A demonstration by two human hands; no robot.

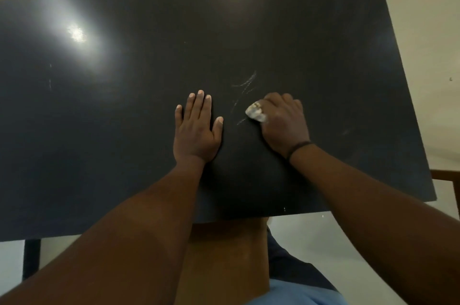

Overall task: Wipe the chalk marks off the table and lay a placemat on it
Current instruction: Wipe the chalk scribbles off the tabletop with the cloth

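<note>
Both forearms reach in from the bottom of the frame, over what looks like a brown chair seat (pixel 224 262) tucked under the near edge of the dark table (pixel 124 130). We note the left hand (pixel 196 130) lying palm-down on the tabletop, fingers straight and slightly spread, holding nothing. Our right hand (pixel 283 123) sits just to its right, fingers curled round a small crumpled whitish wad (pixel 255 112), cloth or tissue, we cannot tell which; the wad pokes out on the thumb side and presses on the table surface. A thin dark band (pixel 298 148) circles the right wrist.

Faint chalk marks (pixel 245 90) show as pale thin strokes between the two hands and just beyond them, the nearest stroke ending beside the wad. A fainter smudge (pixel 346 131) lies to the right of the right hand. A bright light reflection (pixel 76 33) glares on the far-left part of the tabletop. Pale floor (pixel 423 31) shows past the table's right edge. We see no placemat.
</note>
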